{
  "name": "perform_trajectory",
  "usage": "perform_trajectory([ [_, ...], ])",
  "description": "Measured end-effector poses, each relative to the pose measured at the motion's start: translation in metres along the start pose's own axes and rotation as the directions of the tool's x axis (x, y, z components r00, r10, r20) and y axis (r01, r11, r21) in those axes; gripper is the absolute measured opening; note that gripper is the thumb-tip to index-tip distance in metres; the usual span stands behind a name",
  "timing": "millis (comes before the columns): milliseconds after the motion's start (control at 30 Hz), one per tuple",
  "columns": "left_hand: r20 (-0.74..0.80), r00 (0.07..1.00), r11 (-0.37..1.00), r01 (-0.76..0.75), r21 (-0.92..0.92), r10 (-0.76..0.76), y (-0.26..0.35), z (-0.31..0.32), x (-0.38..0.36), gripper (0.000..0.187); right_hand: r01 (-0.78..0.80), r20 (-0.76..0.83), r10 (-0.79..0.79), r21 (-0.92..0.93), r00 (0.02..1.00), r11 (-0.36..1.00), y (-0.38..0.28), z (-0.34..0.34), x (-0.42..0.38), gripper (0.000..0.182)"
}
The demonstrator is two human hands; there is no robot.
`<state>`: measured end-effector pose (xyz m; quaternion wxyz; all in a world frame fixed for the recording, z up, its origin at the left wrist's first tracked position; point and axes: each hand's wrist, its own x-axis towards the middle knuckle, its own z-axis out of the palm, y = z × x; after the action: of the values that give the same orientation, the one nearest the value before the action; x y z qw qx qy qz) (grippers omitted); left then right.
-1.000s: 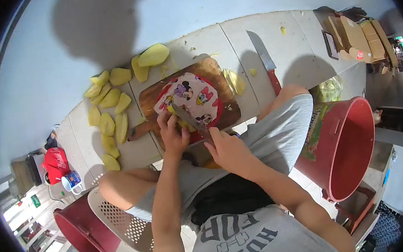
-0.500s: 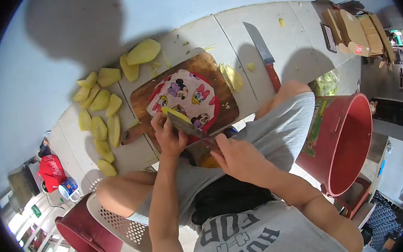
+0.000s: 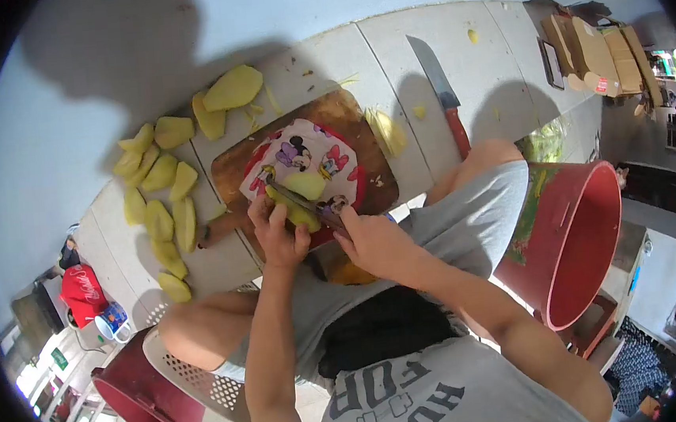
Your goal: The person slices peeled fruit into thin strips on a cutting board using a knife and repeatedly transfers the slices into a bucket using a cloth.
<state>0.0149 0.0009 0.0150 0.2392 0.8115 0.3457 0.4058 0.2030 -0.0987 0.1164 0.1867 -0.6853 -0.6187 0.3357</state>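
My left hand point(image 3: 280, 235) grips a green-yellow fruit piece point(image 3: 297, 213) above the near left part of the cloth. My right hand point(image 3: 376, 244) is closed on the handle of a knife point(image 3: 327, 214), whose blade lies against that piece. A pale slice point(image 3: 305, 185) shows just beyond the blade. Beneath is a round cartoon-print cloth point(image 3: 295, 152) with a red edge, on a wooden board point(image 3: 363, 122). Several pale green-yellow pieces point(image 3: 159, 220) are spread left of the board.
A large knife point(image 3: 437, 80) with a red handle lies right of the board, near peel scraps point(image 3: 386, 132). A red tub point(image 3: 587, 247) stands at the right, another point(image 3: 148, 400) at the lower left beside a white perforated basket point(image 3: 200, 376). Cardboard point(image 3: 591, 52) is at the upper right.
A pale slice now shows beyond the blade, over the cloth. The knife and my right hand have shifted slightly left and up; the held piece shows more of its side.
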Motion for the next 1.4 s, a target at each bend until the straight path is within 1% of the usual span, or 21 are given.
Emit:
perform_trajectory([
  [67,-0.016,0.999,0.999,0.037,-0.026,-0.037,-0.002,0.003,-0.003,0.05,-0.039,0.017,0.04,-0.041,0.999,0.998,-0.016,-0.013,-0.009,0.025],
  [100,-0.018,0.999,0.999,0.038,-0.026,-0.039,-0.003,0.005,-0.001,0.05,-0.039,0.018,0.039,-0.043,0.999,0.998,-0.026,-0.025,-0.012,0.025],
  [167,0.004,0.998,0.997,0.071,-0.043,-0.07,0.002,0.001,-0.001,0.051,-0.115,0.088,0.117,-0.026,0.989,0.993,-0.048,-0.049,-0.025,0.026],
  [200,0.007,0.998,0.997,0.069,-0.046,-0.068,0.004,0.0,0.002,0.051,-0.119,0.085,0.12,-0.026,0.989,0.993,-0.053,-0.054,-0.03,0.026],
  [267,-0.032,0.998,0.998,0.06,-0.035,-0.061,0.008,0.001,0.007,0.041,-0.111,0.101,0.115,-0.037,0.988,0.993,-0.057,-0.061,-0.038,0.025],
  [400,0.012,0.996,0.996,0.09,-0.007,-0.09,0.006,-0.001,0.004,0.043,-0.115,0.091,0.119,-0.046,0.989,0.992,-0.053,-0.055,-0.04,0.024],
  [467,-0.033,0.998,0.996,0.045,-0.081,-0.047,0.002,0.001,0.003,0.045,-0.083,0.056,0.084,-0.019,0.995,0.996,-0.049,-0.05,-0.038,0.025],
  [567,-0.023,0.997,0.994,0.078,-0.072,-0.08,0.003,0.0,0.001,0.046,-0.06,0.052,0.061,-0.006,0.997,0.998,-0.04,-0.043,-0.03,0.025],
  [700,-0.035,0.996,0.992,0.074,-0.1,-0.078,0.002,0.001,-0.004,0.048,-0.063,0.074,0.062,0.012,0.995,0.998,-0.014,-0.009,-0.009,0.027],
  [767,0.033,0.999,1.0,0.022,0.005,-0.022,0.0,-0.003,-0.002,0.049,-0.081,0.048,0.082,-0.022,0.995,0.996,-0.006,0.002,0.0,0.027],
  [800,0.025,1.0,1.0,0.017,0.012,-0.017,-0.001,-0.002,-0.001,0.049,-0.071,0.044,0.072,-0.023,0.996,0.997,-0.006,-0.001,0.002,0.027],
  [867,0.011,0.997,0.994,0.077,-0.072,-0.077,0.0,-0.002,-0.004,0.048,-0.093,0.056,0.096,-0.05,0.994,0.994,-0.015,-0.007,-0.007,0.027],
  [1000,0.007,0.997,0.996,0.077,-0.04,-0.077,0.002,-0.002,-0.004,0.048,-0.075,0.05,0.075,0.0,0.996,0.997,-0.045,-0.046,-0.029,0.024],
  [1067,-0.007,0.999,0.999,0.039,-0.022,-0.039,0.002,-0.001,0.0,0.048,-0.126,0.132,0.126,-0.006,0.983,0.992,-0.055,-0.061,-0.034,0.024],
  [1200,0.006,0.998,0.996,0.059,-0.063,-0.059,-0.001,-0.002,-0.001,0.047,-0.104,0.091,0.102,0.021,0.991,0.994,-0.045,-0.049,-0.032,0.024],
  [1233,0.013,0.997,0.995,0.08,-0.061,-0.079,0.001,-0.003,0.0,0.046,-0.073,0.068,0.073,0.009,0.995,0.997,-0.041,-0.043,-0.028,0.025],
  [1267,0.025,0.995,0.993,0.102,-0.062,-0.101,0.004,-0.004,-0.002,0.045,-0.049,0.045,0.049,-0.001,0.998,0.999,-0.037,-0.035,-0.025,0.026],
  [1300,0.033,0.994,0.992,0.106,-0.066,-0.104,0.005,-0.006,-0.005,0.045,-0.057,0.047,0.057,0.001,0.997,0.998,-0.028,-0.02,-0.018,0.026],
  [1367,0.043,0.998,0.998,0.042,-0.044,-0.04,0.002,-0.006,-0.001,0.045,-0.07,0.026,0.07,-0.007,0.997,0.997,-0.009,0.005,0.002,0.027],
  [1400,0.03,0.999,0.999,0.036,-0.038,-0.034,0.0,-0.004,0.003,0.045,-0.056,0.021,0.057,-0.013,0.998,0.998,-0.009,0.003,0.006,0.027],
])
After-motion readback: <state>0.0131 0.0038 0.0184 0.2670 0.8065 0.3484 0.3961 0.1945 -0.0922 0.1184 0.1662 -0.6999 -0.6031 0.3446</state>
